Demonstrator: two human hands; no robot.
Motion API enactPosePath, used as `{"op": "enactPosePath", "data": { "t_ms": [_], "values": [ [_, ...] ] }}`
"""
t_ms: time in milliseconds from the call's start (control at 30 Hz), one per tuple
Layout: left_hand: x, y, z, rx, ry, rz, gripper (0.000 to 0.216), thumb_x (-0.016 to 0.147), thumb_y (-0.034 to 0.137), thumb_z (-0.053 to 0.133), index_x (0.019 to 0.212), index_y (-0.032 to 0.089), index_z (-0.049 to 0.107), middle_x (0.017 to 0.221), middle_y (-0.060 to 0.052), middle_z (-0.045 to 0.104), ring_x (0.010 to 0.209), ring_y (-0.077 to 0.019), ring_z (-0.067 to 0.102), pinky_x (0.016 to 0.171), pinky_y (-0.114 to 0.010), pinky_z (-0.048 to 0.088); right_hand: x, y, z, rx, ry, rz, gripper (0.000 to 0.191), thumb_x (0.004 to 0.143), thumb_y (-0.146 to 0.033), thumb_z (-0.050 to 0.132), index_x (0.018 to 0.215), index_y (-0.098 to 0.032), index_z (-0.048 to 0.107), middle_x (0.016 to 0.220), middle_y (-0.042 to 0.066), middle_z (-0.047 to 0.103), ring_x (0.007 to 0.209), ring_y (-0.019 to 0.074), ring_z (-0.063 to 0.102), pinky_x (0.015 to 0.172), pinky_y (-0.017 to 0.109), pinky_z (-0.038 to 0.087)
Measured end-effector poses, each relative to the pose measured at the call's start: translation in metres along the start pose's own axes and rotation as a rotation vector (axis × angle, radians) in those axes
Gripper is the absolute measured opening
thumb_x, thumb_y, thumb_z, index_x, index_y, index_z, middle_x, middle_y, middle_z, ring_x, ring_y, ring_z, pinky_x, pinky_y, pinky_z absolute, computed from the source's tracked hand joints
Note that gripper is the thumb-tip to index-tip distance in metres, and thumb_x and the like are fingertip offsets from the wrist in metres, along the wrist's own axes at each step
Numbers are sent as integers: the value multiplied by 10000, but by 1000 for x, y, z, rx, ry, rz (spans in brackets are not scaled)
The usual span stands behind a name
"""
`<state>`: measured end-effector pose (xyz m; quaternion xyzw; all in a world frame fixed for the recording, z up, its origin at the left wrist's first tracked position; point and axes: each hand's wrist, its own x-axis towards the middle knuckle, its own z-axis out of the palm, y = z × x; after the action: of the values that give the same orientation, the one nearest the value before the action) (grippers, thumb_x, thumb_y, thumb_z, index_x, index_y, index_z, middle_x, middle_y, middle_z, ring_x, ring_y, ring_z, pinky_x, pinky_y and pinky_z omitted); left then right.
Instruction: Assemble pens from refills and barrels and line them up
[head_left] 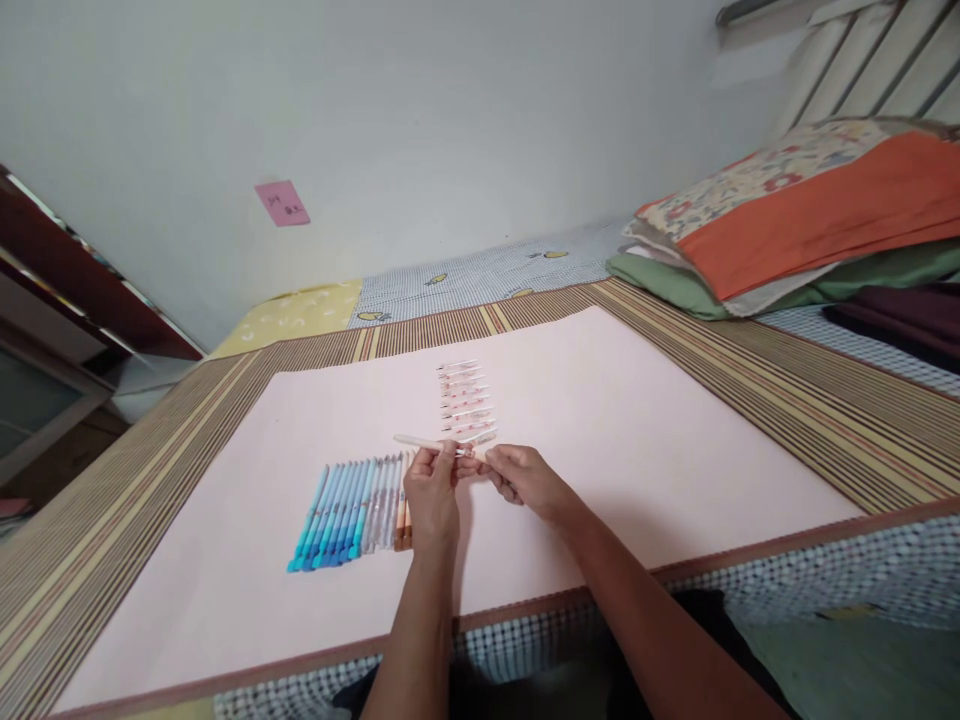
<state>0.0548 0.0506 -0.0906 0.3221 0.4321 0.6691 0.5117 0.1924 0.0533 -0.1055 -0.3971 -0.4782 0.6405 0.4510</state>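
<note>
My left hand (433, 492) is closed around a pale cream pen (415, 440), whose long end sticks out to the left. The fingers of my right hand (529, 476) pinch the pen's other end, close against my left fingertips; the exact part is too small to make out. Just beyond both hands, several slim clear pens or refills (466, 402) with reddish marks lie in a column. Beside my left wrist is a neat row of blue pens (330, 515), followed by greyish clear pens (381, 500) and orange-brown pens (403, 520), partly hidden by the left hand.
Everything lies on a large pale pink sheet (637, 420) over a striped mat (750, 400) on a bed. Folded bedding with an orange pillow (817, 220) is piled at the back right. A pink note (283, 203) is stuck to the wall.
</note>
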Motion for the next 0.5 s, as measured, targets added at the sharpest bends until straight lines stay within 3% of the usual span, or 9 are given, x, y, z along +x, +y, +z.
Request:
{"op": "enactPosePath", "data": {
  "t_ms": [100, 200, 300, 500],
  "values": [
    [0, 1, 0, 16, -4, 26, 371, 693, 426, 834, 841, 126, 675, 773, -58, 746, 589, -143, 676, 618, -277, 558, 3, 4, -1, -19, 61, -69, 402, 799, -586, 667, 737, -195, 591, 563, -49, 506, 463, 81, 383, 458, 252, 260],
    [-1, 0, 0, 27, 20, 34, 367, 683, 416, 841, 829, 124, 673, 745, -47, 736, 587, -144, 677, 614, -275, 562, 5, 7, -2, -23, 133, -175, 320, 716, -462, 777, 797, -195, 621, 627, -41, 572, 532, 95, 471, 516, 254, 367],
    [-1, 0, 0, 19, 41, 13, 366, 663, 407, 853, 808, 126, 669, 726, -40, 733, 572, -143, 675, 612, -274, 563, 6, 8, -4, -20, 174, -181, 332, 646, -390, 831, 808, -190, 620, 669, -37, 606, 550, 97, 519, 538, 254, 419],
    [2, 0, -1, -33, 80, -7, 381, 617, 389, 891, 764, 122, 661, 655, -23, 708, 597, -139, 691, 609, -234, 556, 2, 0, -11, -66, 85, -63, 363, 828, -542, 644, 737, -202, 555, 578, -31, 596, 414, 91, 488, 394, 224, 351]
  ]
}}
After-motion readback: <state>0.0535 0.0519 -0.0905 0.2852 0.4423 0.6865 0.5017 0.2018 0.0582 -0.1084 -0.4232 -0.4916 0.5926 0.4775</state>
